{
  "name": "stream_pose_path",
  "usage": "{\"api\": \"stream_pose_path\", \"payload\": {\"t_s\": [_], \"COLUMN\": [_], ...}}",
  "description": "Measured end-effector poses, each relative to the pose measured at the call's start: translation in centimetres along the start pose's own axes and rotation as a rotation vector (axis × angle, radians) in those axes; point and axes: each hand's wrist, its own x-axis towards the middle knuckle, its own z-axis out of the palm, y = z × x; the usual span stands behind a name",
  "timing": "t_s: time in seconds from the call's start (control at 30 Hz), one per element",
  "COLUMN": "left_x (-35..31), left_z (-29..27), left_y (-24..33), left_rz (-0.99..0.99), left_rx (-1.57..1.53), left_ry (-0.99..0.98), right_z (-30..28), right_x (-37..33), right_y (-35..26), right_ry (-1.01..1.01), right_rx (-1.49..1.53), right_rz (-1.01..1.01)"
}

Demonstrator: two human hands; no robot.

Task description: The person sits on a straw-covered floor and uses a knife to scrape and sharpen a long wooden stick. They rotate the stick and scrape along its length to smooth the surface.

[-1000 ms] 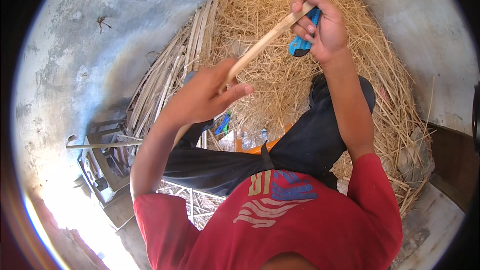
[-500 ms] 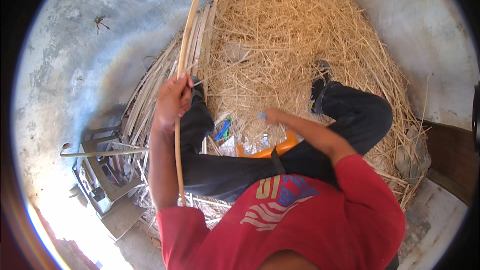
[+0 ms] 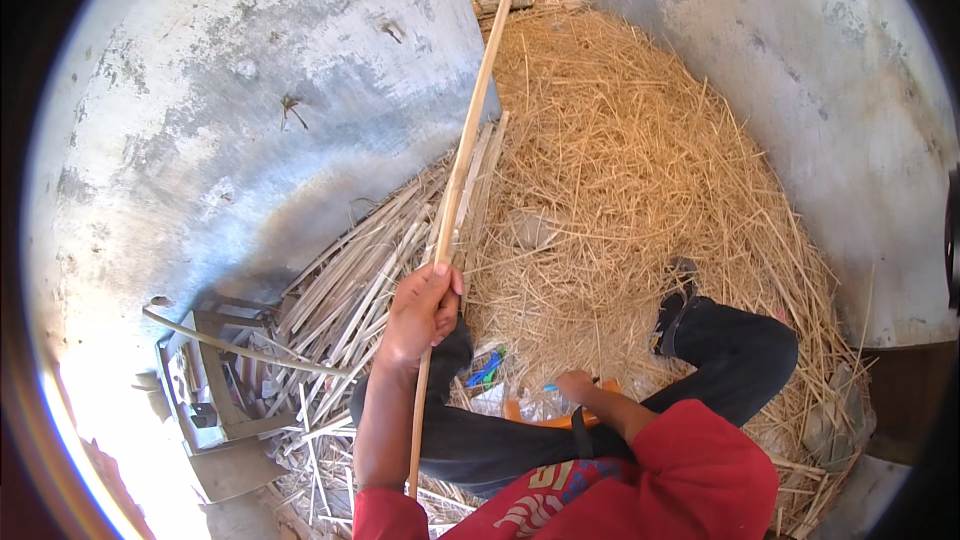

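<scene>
A long pale strip of split bamboo (image 3: 465, 155) slants upward to the far wall, its lower end passing along my left forearm. My left hand (image 3: 425, 312) is closed around it near the middle. Over the straw between my knees, my right hand (image 3: 577, 386) is closed on a small tool with a blue end (image 3: 551, 387); the rest of the tool is mostly hidden by the fingers. Just below that hand lies a curved orange plastic piece (image 3: 513, 410), partly covered by my right forearm and leg. The right hand is apart from the strip.
Loose straw-like shavings (image 3: 620, 160) cover the floor. Cut strips (image 3: 360, 255) are piled at the left, near a wooden frame (image 3: 225, 380). Blue and green items (image 3: 487, 368) lie by my left leg. Grey walls (image 3: 250, 70) stand on both sides.
The view has tilted up, so both hands appear lower and further right. The strip's far tip now shows. Both hands keep their hold.
</scene>
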Motion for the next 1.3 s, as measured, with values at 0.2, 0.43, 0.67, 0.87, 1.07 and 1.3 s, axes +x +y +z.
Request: {"api": "stream_pose_path", "payload": {"t_s": [0.2, 0.43, 0.67, 0.87, 1.07, 1.3], "left_x": [0.7, 0.9, 0.4, 0.2, 0.5, -0.5], "left_z": [0.9, 1.3, 0.9, 0.6, 0.9, 0.2], "left_y": [0.4, 0.2, -0.3, -0.5, -0.3, -0.8], "left_rz": [-0.002, 0.009, 0.008, 0.021, -0.004, 0.059], "left_rx": [-0.068, -0.096, -0.132, -0.101, -0.082, -0.067], "left_ry": [-0.027, -0.035, -0.001, 0.031, 0.017, 0.039], "right_z": [0.4, 0.5, -3.7, -2.0, -7.5, -28.7], "right_x": [0.8, 2.2, 0.3, -0.3, -3.1, -25.9], "right_y": [0.6, 4.7, 9.3, 6.8, 7.2, 6.3], "right_ry": [-0.016, -0.039, -0.139, 0.046, 0.046, 0.49], "right_rx": [0.058, 0.21, 0.327, 0.282, 0.281, 0.472], "right_rz": [0.03, -0.125, 0.073, 0.147, -0.133, -0.145]}}
